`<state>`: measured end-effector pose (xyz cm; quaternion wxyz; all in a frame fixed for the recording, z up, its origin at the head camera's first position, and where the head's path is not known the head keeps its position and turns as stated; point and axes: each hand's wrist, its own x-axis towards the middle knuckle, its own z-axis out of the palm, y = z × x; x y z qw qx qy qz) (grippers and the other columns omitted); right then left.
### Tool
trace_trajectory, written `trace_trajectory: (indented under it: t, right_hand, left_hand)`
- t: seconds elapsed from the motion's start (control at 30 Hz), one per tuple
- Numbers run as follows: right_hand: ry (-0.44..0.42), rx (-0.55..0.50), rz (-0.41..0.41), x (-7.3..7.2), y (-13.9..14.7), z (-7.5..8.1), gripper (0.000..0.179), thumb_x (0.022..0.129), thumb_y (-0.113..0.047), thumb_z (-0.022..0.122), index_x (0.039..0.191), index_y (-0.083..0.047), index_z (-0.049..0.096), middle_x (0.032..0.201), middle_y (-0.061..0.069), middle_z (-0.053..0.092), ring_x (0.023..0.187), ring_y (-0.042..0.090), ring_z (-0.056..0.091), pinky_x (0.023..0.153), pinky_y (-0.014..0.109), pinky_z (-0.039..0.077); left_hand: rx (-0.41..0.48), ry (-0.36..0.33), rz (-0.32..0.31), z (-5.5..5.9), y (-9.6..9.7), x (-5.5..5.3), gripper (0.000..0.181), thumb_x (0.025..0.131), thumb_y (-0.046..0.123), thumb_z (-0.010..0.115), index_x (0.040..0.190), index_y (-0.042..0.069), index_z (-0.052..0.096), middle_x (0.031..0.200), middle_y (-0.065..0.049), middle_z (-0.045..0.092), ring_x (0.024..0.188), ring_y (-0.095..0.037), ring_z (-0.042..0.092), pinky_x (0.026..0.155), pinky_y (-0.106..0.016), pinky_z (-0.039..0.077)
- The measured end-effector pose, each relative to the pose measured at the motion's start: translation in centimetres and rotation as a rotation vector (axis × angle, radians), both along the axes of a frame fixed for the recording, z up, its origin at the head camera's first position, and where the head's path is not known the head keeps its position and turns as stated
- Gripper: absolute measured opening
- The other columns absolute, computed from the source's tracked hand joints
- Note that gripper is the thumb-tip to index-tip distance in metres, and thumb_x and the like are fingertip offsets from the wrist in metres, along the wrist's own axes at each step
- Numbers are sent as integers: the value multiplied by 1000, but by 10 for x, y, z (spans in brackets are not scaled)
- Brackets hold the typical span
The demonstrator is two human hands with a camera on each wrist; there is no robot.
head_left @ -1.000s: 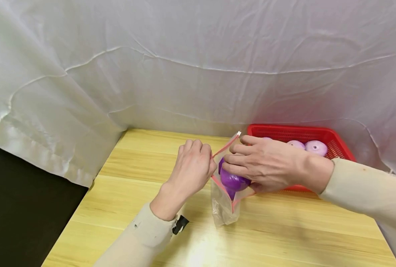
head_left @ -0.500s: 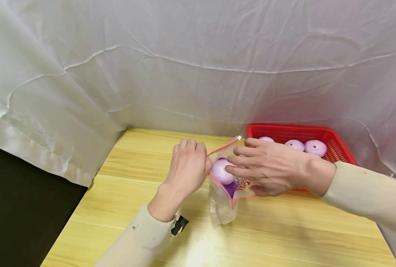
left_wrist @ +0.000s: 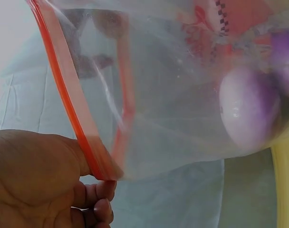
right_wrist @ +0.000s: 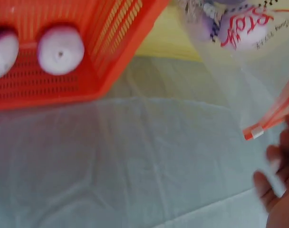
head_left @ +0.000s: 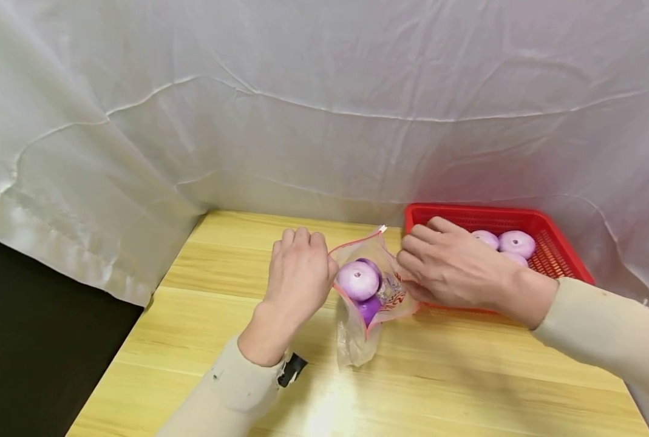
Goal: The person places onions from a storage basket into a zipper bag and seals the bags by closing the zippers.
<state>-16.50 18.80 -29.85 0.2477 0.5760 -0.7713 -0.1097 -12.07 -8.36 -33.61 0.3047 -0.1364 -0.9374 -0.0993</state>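
A clear slider zip bag point(head_left: 354, 349) with a pink-red rim stands with its mouth spread wide. My left hand point(head_left: 302, 270) pinches its left rim; the left wrist view shows the thumb against the red strip. At the opposite rim is my right hand point(head_left: 444, 264), its curled fingers holding the edge, though the exact grip is partly hidden. Inside the bag, a pale purple onion point(head_left: 358, 281) lies on top of other deeper purple ones. The white slider point(right_wrist: 257, 132) sits at one end of the zip in the right wrist view.
A red plastic basket point(head_left: 567, 249) stands behind the right hand, with several onions such as this one point(head_left: 517, 243) in it. The wooden table point(head_left: 220, 303) ends at a grey cloth point(head_left: 313, 152) hung behind. A black strip point(head_left: 291, 369) shows by the left wrist.
The right hand released the onion into the bag, withdrew from its mouth and moved right to the rim. The onion turned its pale end up. The left hand and bag shifted slightly left.
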Motion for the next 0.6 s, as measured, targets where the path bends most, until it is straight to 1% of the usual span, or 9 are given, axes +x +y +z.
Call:
trace_trajectory:
  t: [0.07,0.13,0.2,0.27,0.33,0.43,0.47,0.5,0.6]
  right_hand:
    - [12,-58,-80,2,3,-4,30,95,-35,53,80,-9,50,75,5,51,72,28,49,71,43,37]
    - [-17,-99,-145,5,4,-8,30,90,-33,61,74,-11,50,69,4,50,67,27,50,68,43,38]
    - [-90,-133,-215,9,3,-11,31,89,-31,69,70,-13,51,66,2,51,64,24,53,66,42,41]
    - [-188,-186,-312,11,1,-10,33,90,-30,73,68,-17,52,63,-2,51,61,22,54,62,41,43]
    - [-282,-247,-433,12,-2,-5,34,92,-30,72,67,-20,52,61,-4,49,59,21,53,57,41,42]
    - [-361,-306,-602,11,-3,7,36,93,-31,69,64,-21,49,59,-5,45,57,21,49,52,40,39]
    - [-375,-312,-637,10,-3,10,36,93,-30,68,64,-21,49,59,-5,44,57,20,47,51,39,38]
    - [-386,-311,-653,10,-2,14,35,92,-29,68,64,-21,49,59,-5,44,57,20,46,52,39,38]
    - [-407,-315,-651,10,-4,19,32,91,-26,66,65,-21,49,61,-5,45,58,18,46,54,39,38]
  left_hand:
    - [-1,5,-6,-1,0,0,24,84,8,64,67,9,46,68,-7,44,66,-29,44,58,-36,36]
    - [-2,10,-11,-2,0,-1,24,83,7,64,67,9,46,68,-7,44,66,-29,44,58,-36,36]
    - [-6,15,-21,-2,0,-1,23,83,8,64,68,9,47,69,-7,45,67,-29,45,59,-37,37]
    - [-7,17,-35,-2,1,-2,22,83,8,64,68,9,48,69,-7,46,67,-30,45,60,-38,38]
    - [-7,19,-41,-1,1,-2,21,83,8,64,69,9,48,69,-7,46,68,-30,46,61,-38,39]
    - [2,10,-20,2,0,-2,21,82,8,66,69,9,49,69,-7,47,69,-30,48,61,-38,39]
    - [4,7,-9,3,0,-1,21,82,8,66,69,9,49,69,-7,47,69,-31,48,61,-38,39]
    - [6,4,-2,4,0,-1,22,82,8,66,69,8,50,69,-7,47,70,-31,48,60,-38,39]
    - [3,4,-5,6,1,-1,22,82,9,67,69,9,50,69,-7,49,70,-31,50,60,-38,40]
